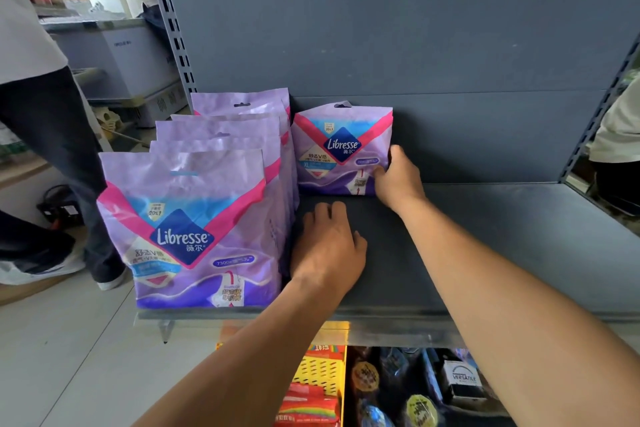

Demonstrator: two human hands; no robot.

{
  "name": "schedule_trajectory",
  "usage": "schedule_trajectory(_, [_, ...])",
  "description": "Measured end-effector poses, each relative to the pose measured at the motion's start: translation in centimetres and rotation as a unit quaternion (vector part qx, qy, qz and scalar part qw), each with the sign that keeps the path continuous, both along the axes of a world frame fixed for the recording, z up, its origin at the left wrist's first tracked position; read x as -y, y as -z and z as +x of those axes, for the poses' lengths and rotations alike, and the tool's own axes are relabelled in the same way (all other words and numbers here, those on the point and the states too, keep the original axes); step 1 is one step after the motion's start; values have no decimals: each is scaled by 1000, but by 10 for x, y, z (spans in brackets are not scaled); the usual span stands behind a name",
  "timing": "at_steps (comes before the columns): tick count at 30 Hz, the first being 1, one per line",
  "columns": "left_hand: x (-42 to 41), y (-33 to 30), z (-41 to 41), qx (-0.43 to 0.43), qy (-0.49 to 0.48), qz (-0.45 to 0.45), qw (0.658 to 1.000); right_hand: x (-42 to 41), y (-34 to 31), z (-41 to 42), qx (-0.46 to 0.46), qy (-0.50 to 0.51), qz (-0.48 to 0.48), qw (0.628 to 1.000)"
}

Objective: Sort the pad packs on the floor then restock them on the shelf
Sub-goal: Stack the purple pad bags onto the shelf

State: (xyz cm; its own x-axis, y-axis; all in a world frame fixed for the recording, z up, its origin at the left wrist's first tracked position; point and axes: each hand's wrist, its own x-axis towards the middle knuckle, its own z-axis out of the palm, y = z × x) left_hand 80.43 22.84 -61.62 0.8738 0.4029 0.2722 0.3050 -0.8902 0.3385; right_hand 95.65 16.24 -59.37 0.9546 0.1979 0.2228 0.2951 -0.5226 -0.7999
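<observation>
On the grey shelf (485, 253), a row of purple pad packs (194, 218) stands upright at the left. The right hand (398, 177) holds one single pack (341, 149) at the back, fingers curled round its lower corner. The left hand (329, 246) rests beside the row, fingers loosely bent.

A row of purple packs (194, 218) stands upright at the shelf's (502, 253) left end; the left hand (327, 246) rests against the row's side; the right hand (394, 177) grips a lone pack (337, 149) (upright, at the back panel); snacks (311, 402) lie below.
</observation>
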Motion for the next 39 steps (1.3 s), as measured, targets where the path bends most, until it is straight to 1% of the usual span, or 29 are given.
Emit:
schedule_trajectory(3, [1,-2,1,-3,3,-1,1000,6,-2,-8,17,-11,-6,1000])
schedule_trajectory(4, [1,-3,1,-4,5,1,1000,11,-2,-13,37,-16,-26,999])
schedule_trajectory(6, [3,-5,-1,-5,11,2,1000,23,-2,-26,95,-26,-98,990])
schedule_trajectory(8, [6,-10,-5,-2,17,2,1000,38,-4,-44,146,-13,-177,973])
schedule_trajectory(10, [10,-18,-11,5,28,8,1000,55,-9,-65,175,-2,-230,957])
schedule_trajectory(12, [16,-26,-20,10,51,11,999,71,-15,-88,207,-28,-291,934])
schedule_trajectory(14, [24,-35,-33,13,80,18,997,89,-22,-113,226,-52,-341,911])
schedule_trajectory(16, [35,-43,-47,19,106,39,993,107,-30,-137,228,-52,-373,898])
schedule_trajectory(21, [78,-55,-80,37,190,75,978,162,-37,-197,199,-21,-419,886])
schedule_trajectory(25, [128,-57,-104,42,265,90,959,223,-33,-244,154,23,-428,890])
schedule_trajectory(31, [220,-52,-123,6,361,101,927,328,-26,-297,102,105,-441,886])
schedule_trajectory(34, [280,-42,-126,-28,408,123,904,385,-16,-317,68,136,-445,882])
schedule_trajectory(39, [394,-14,-134,-65,492,157,854,496,28,-354,-32,217,-410,885])
